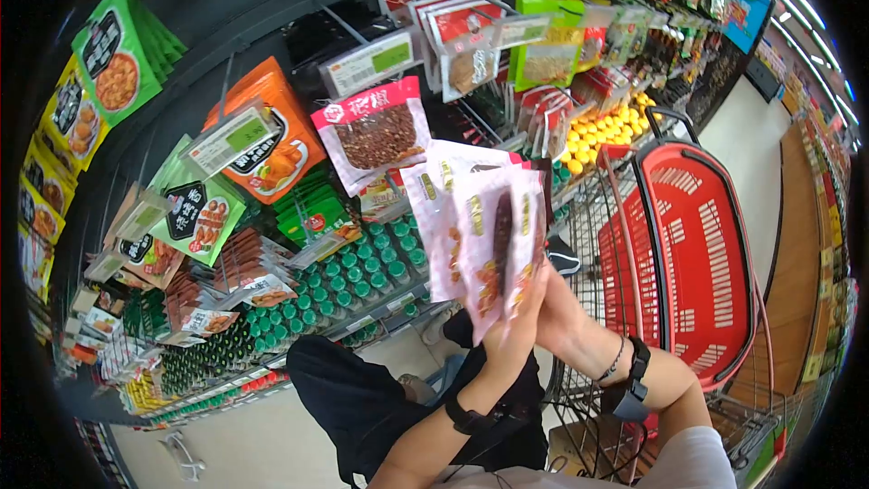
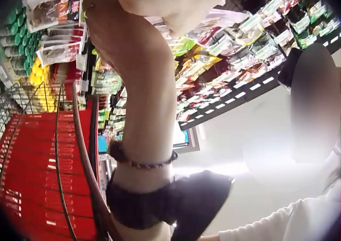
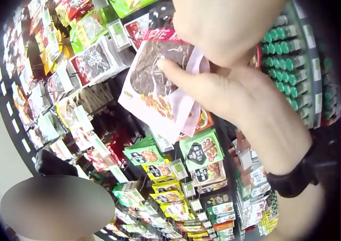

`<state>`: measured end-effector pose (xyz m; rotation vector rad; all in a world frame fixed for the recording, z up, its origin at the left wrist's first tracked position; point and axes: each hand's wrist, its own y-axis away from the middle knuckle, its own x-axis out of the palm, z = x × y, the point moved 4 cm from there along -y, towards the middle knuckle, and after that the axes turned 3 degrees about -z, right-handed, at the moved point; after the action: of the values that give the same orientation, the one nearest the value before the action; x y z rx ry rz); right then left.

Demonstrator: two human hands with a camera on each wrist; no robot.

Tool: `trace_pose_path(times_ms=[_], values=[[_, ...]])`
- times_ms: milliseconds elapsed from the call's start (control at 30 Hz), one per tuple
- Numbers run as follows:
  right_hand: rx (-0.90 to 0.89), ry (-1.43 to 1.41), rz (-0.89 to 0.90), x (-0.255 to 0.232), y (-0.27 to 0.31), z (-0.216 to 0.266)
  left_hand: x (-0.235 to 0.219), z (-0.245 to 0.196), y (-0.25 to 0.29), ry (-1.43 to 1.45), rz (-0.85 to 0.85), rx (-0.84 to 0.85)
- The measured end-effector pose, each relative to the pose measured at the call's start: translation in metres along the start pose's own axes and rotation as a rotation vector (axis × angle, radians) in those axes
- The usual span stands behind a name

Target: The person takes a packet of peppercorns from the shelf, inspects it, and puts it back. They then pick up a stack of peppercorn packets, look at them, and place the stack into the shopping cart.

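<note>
Several pink-and-white spice packets (image 1: 480, 235) fan upward from my two hands, which are close together in the head view. A window on the front one shows dark brown dried contents (image 3: 157, 67). My left hand (image 1: 514, 337) grips the packets low down; in the right wrist view its thumb (image 3: 184, 78) presses across the front. My right hand (image 1: 563, 312) holds them from the other side, its fingers partly hidden behind the packets. Just beyond hangs a pink-topped packet (image 1: 376, 131) of brown spice on the rack, with a price tag (image 1: 371, 63) above it.
A red shopping basket (image 1: 697, 263) sits in a wire cart (image 1: 579, 398) on my right. Green-capped bottles (image 1: 362, 267) line a lower shelf. Orange pouches (image 1: 272, 136) and green pouches (image 1: 118, 54) hang to the left. Yellow items (image 1: 606, 131) lie farther along the shelf.
</note>
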<state>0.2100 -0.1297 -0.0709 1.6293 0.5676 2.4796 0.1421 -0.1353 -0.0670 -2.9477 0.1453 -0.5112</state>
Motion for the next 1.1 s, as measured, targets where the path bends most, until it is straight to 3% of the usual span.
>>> trace_pose_path(times_ms=[67, 133, 267, 333, 400, 467, 533, 600, 633, 667, 733, 833, 1000, 1100], values=[[0.052, 0.006, -0.013, 0.011, 0.008, -0.007, -0.008, -0.011, -0.007, 0.135, -0.108, -0.115], [0.104, 0.035, 0.09, 0.025, 0.013, -0.014, -0.027, -0.021, -0.008, 0.074, -0.113, 0.049], [0.059, 0.14, 0.262, 0.042, 0.02, -0.023, -0.066, -0.034, -0.003, 0.077, -0.255, 0.08], [0.159, -0.087, 0.282, 0.032, 0.018, -0.028, -0.092, -0.044, -0.004, 0.119, -0.341, 0.159], [0.087, 0.127, 0.238, 0.021, 0.009, -0.022, -0.12, -0.058, -0.007, 0.155, -0.24, 0.237], [-0.045, 0.291, 0.295, -0.01, -0.006, -0.009, -0.141, -0.082, -0.018, 0.19, -0.117, 0.059], [-0.068, 0.356, 0.289, 0.025, 0.001, -0.008, -0.162, -0.088, -0.023, 0.037, 0.003, -0.101], [-0.171, 0.517, 0.275, 0.046, 0.008, -0.008, -0.166, -0.11, -0.026, -0.128, 0.142, -0.125], [-0.227, 0.642, 0.271, 0.038, 0.004, -0.004, -0.173, -0.107, -0.027, -0.219, 0.267, -0.254], [-0.236, 0.699, 0.275, 0.035, 0.004, -0.001, -0.176, -0.111, -0.03, -0.208, 0.248, -0.255], [-0.015, 0.726, 0.283, 0.031, 0.008, -0.003, -0.171, -0.114, -0.032, -0.09, 0.357, -0.384], [0.087, 0.878, 0.287, 0.026, 0.01, -0.013, -0.169, -0.117, -0.036, -0.048, 0.406, -0.406], [0.21, 0.894, 0.379, 0.026, 0.016, -0.019, -0.168, -0.115, -0.037, 0.022, 0.449, -0.432], [0.204, 1.198, 0.444, 0.015, 0.015, -0.021, -0.166, -0.112, -0.037, 0.006, 0.466, -0.45]])
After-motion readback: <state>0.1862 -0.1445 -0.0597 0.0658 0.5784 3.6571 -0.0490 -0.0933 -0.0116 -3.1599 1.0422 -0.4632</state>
